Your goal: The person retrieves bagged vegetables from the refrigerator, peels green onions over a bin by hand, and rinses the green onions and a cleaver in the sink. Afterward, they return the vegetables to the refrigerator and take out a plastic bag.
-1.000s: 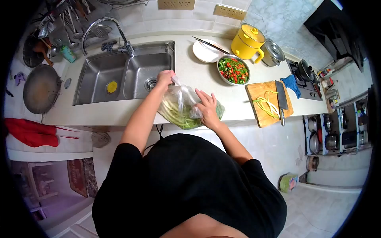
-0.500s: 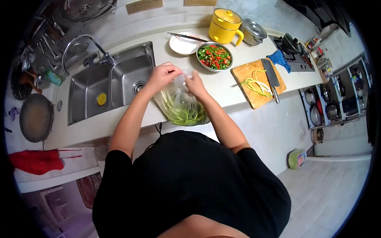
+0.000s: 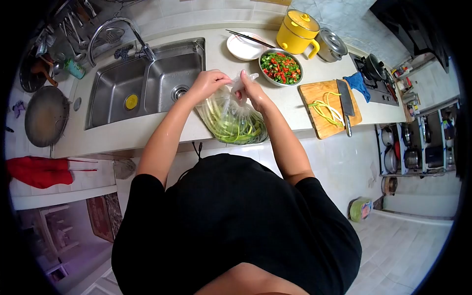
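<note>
A clear plastic bag (image 3: 231, 118) with long green vegetable stalks inside sits at the counter's front edge. My left hand (image 3: 210, 84) pinches the bag's top from the left, fingers pressed together. On the other side my right hand (image 3: 251, 91) has its fingers wrapped round the gathered neck of the bag, thumb up, and a bit of loose plastic sticks out above it. The stalks bulge against the lower part of the bag. Which vegetable they are I cannot tell.
Left of the bag is a double steel sink (image 3: 147, 91). Behind stand a bowl of chopped peppers (image 3: 281, 68), a white plate (image 3: 244, 47) with chopsticks and a yellow pot (image 3: 298, 32). A cleaver (image 3: 346, 101) lies on the cutting board (image 3: 319, 115) at right, beside yellow strips.
The view has shifted slightly. My right hand has closed higher round the bag's neck, and more plastic now bunches between my two hands.
</note>
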Demonstrator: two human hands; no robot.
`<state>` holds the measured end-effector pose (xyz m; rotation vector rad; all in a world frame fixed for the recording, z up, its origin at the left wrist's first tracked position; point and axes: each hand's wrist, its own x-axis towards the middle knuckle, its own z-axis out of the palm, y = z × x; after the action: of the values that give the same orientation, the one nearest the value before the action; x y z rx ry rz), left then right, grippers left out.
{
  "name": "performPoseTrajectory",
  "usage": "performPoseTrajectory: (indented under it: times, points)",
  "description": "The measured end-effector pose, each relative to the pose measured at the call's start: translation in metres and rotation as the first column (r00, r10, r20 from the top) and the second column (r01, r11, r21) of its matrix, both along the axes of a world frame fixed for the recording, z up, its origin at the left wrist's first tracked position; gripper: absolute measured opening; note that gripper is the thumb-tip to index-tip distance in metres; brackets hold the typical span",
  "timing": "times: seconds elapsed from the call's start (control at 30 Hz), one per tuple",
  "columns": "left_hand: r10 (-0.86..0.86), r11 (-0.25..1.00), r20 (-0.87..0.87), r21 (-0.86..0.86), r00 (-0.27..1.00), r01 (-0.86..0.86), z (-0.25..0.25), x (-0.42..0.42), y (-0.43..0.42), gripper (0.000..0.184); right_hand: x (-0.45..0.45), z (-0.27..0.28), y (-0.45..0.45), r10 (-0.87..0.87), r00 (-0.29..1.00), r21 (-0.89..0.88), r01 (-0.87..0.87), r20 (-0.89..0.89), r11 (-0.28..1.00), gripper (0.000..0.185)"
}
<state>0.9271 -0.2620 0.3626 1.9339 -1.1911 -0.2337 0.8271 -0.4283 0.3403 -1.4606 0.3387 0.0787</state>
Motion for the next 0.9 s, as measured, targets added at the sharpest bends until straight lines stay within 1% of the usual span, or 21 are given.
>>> performPoseTrajectory:
  times: [0.03,0.07,0.1,0.13,0.17,0.23,0.27,0.3,0.33,0.37,0.4,0.43,0.47,0.5,0.57,0.67,0.7,0.77,0.8,0.87,0.9]
  points:
    - [0.046,0.994,-0.107,-0.089,0.993,-0.056,-0.004,0.002,0.0,0.023,-0.001,0.001,-0.003,0.012,1.0,0.021,-0.012,-0.007,1.0,0.057]
    - [0.081,0.978,-0.217,-0.169,0.973,-0.119,-0.008,0.003,0.001,0.024,0.001,-0.004,-0.006,-0.054,0.998,0.053,0.055,-0.027,0.997,0.057]
    - [0.104,0.953,-0.326,-0.238,0.94,-0.188,-0.008,0.003,0.0,0.024,0.002,-0.007,-0.008,-0.02,1.0,0.059,0.02,-0.009,0.998,0.058]
    - [0.049,0.95,-0.336,-0.277,0.941,-0.148,-0.009,0.003,-0.002,0.022,0.003,-0.01,-0.011,0.013,1.0,0.063,-0.014,0.007,0.998,0.058]
    - [0.044,0.954,-0.329,-0.266,0.943,-0.137,-0.012,-0.003,-0.004,0.02,0.001,-0.012,-0.015,0.046,0.999,0.063,-0.047,0.022,0.997,0.058]
    - [0.002,0.956,-0.332,-0.277,0.943,-0.1,-0.013,-0.019,-0.015,0.015,0.0,-0.003,-0.008,0.051,0.998,-0.026,-0.051,0.021,0.998,0.06]
    - [-0.029,0.952,-0.344,-0.294,0.938,-0.079,-0.016,-0.023,-0.022,0.011,-0.001,0.003,-0.005,0.055,0.998,-0.035,-0.056,-0.004,0.998,0.059]
    - [-0.004,0.965,-0.364,-0.244,0.931,-0.092,-0.02,-0.015,-0.021,0.011,-0.002,0.008,-0.004,0.047,0.999,-0.043,-0.048,-0.027,0.998,0.059]
    - [0.018,0.977,-0.385,-0.19,0.923,-0.099,-0.022,-0.008,-0.018,0.011,-0.001,0.01,-0.004,-0.006,0.999,-0.008,0.006,-0.037,1.0,0.056]
    - [0.041,0.949,-0.331,-0.283,0.943,-0.141,-0.019,-0.011,-0.017,0.008,-0.001,0.01,-0.004,-0.057,0.997,0.029,0.058,-0.05,0.998,0.053]
    - [0.133,0.915,-0.353,-0.315,0.926,-0.251,-0.036,-0.005,-0.017,0.008,-0.001,0.009,-0.006,-0.059,0.998,0.01,0.059,-0.026,0.998,0.047]
    - [0.103,0.859,-0.635,-0.332,0.766,-0.39,-0.033,-0.012,-0.015,0.01,0.0,0.008,-0.008,-0.052,0.999,-0.012,0.052,-0.003,0.999,0.04]
    - [-0.052,0.816,-0.755,-0.41,0.654,-0.408,-0.045,-0.005,-0.011,0.018,0.002,0.002,-0.008,-0.065,0.998,0.043,0.065,-0.002,0.997,0.033]
    - [-0.266,0.773,-0.768,-0.531,0.582,-0.347,-0.046,-0.007,-0.006,0.026,0.002,-0.002,-0.009,-0.071,0.998,0.099,0.07,0.003,0.993,0.026]
    - [-0.35,0.738,-0.83,-0.53,0.435,-0.417,-0.007,-0.035,-0.014,0.035,-0.006,0.005,-0.009,0.016,0.998,0.146,-0.025,0.062,0.989,0.02]
    - [-0.172,0.928,-0.779,-0.333,0.603,-0.166,-0.014,-0.036,-0.022,0.039,-0.013,0.009,-0.014,0.108,0.98,0.183,-0.139,0.168,0.973,0.016]
    - [-0.175,0.961,-0.711,-0.274,0.681,-0.038,-0.02,-0.03,-0.02,0.039,-0.014,0.01,-0.016,0.135,0.969,0.187,-0.174,0.206,0.967,0.016]
    - [-0.218,0.976,-0.549,-0.108,0.807,0.19,-0.03,-0.014,-0.016,0.04,-0.012,0.001,-0.024,0.157,0.966,0.206,-0.199,0.203,0.958,0.016]
    - [-0.179,0.984,-0.597,-0.093,0.782,0.153,-0.009,-0.026,-0.021,0.036,-0.013,-0.001,-0.027,0.156,0.968,0.2,-0.195,0.195,0.96,0.016]
    - [-0.164,0.986,-0.598,-0.078,0.784,0.147,-0.013,-0.021,-0.025,0.032,-0.013,-0.009,-0.031,0.165,0.972,0.151,-0.191,0.169,0.97,0.016]
    - [-0.156,0.987,-0.6,-0.07,0.785,0.143,-0.015,-0.019,-0.027,0.03,-0.015,-0.007,-0.031,0.188,0.949,-0.001,-0.194,0.252,0.981,0.017]
